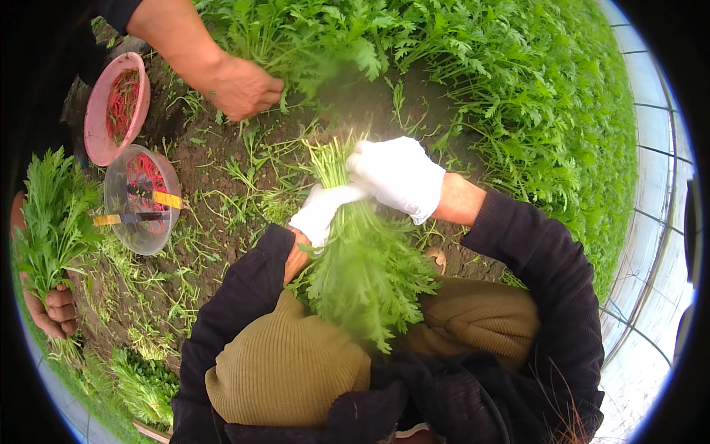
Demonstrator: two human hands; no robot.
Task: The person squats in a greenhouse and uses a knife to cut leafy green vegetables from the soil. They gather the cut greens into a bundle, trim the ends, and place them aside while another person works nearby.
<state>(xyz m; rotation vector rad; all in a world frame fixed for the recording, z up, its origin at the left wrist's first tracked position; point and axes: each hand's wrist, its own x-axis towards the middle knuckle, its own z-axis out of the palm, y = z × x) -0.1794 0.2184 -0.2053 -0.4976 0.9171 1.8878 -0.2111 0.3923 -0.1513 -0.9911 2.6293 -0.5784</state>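
Note:
A bunch of leafy greens, with lobed leaves like crown daisy, lies across my lap with its root ends pointing away from me. My left hand, in a white glove, is wrapped around the stems from the left. Closed over the same stems, just nearer the roots, is my right hand, also in a white glove. Its fingertips are partly hidden against the stems, and a thin item between them cannot be made out. The leaf tips hang down between my bent knees.
A co-worker's hand reaches to standing greens; another bare hand grips a second bunch. Red rubber bands fill a pink basin and a clear bowl with two yellow-and-dark strips across it. Cut greens lie lower left.

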